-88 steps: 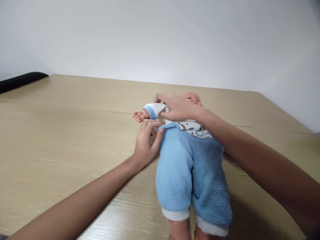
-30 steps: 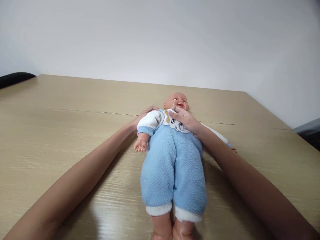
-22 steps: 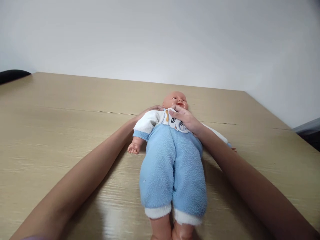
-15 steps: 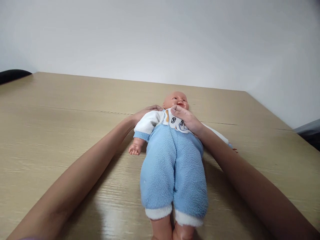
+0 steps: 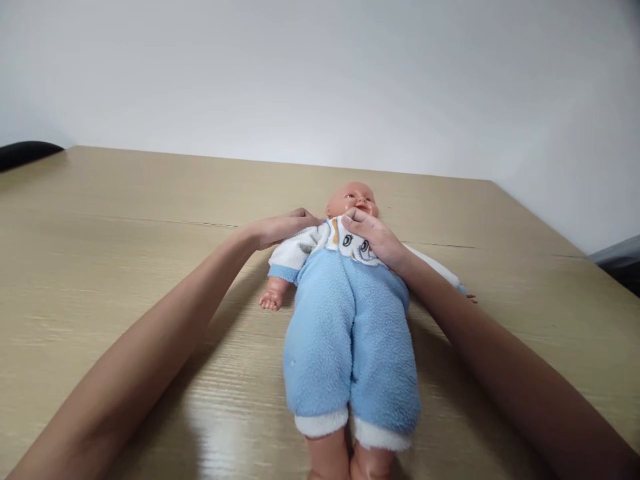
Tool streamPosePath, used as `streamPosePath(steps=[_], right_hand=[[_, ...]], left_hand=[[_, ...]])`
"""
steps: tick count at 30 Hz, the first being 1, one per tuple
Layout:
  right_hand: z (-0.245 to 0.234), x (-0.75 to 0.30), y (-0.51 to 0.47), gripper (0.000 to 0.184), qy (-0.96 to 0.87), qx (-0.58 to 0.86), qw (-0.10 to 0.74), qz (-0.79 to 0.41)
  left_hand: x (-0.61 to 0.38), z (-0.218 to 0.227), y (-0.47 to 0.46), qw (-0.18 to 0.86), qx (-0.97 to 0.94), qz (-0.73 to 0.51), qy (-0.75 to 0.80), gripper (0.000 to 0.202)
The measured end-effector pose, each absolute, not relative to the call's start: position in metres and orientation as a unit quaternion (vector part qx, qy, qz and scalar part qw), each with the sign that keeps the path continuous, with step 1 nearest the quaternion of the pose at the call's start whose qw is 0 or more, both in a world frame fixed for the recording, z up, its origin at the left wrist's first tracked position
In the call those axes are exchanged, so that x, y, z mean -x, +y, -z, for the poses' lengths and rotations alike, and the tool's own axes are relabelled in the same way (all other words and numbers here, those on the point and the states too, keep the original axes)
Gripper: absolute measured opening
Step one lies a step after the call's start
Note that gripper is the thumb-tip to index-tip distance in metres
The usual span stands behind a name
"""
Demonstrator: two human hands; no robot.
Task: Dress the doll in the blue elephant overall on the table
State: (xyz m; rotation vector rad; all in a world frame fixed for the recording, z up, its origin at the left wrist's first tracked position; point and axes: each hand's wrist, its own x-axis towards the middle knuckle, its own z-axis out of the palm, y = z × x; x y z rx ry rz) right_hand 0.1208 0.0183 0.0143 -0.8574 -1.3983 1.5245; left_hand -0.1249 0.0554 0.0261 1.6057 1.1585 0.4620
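A baby doll [image 5: 350, 327] lies on its back on the wooden table [image 5: 125, 267], head away from me, feet toward me. It wears a fluffy blue romper with white sleeves and a printed white bib. My left hand [image 5: 283, 227] rests on the doll's white shoulder sleeve, fingers curled over the fabric near the neck. My right hand [image 5: 373, 237] pinches the bib's upper edge just under the chin. The doll's far arm is mostly hidden behind my right forearm.
A plain white wall stands behind the table. A dark rounded object [image 5: 25, 153] sits at the far left edge. The table's right edge runs diagonally, with something dark [image 5: 620, 267] beyond it.
The doll went from turned with its arm stretched left to lying flat, face up. Both hands moved up to its collar. My left hand has lately slid on top of the shoulder.
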Motion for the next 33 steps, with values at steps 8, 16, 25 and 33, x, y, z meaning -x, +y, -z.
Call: streamPosePath(steps=[8, 16, 25, 33], right_hand=[[-0.017, -0.118, 0.013, 0.049, -0.595, 0.345, 0.436, -0.580], [-0.042, -0.133, 0.003, 0.040, -0.736, 0.455, 0.343, -0.366], [-0.050, -0.178, 0.015, 0.047, -0.778, 0.526, 0.220, -0.264], [-0.043, -0.186, 0.023, 0.052, -0.770, 0.538, 0.177, -0.293]], left_hand=[[0.127, -0.028, 0.054, 0.453, -0.733, -0.171, 0.477, 0.056], [0.129, -0.029, 0.055, 0.398, -0.769, -0.139, 0.480, 0.058], [0.130, -0.079, 0.018, 0.270, -0.885, -0.119, 0.359, 0.042], [0.140, -0.092, 0.011, 0.351, -0.835, 0.088, 0.415, 0.040]])
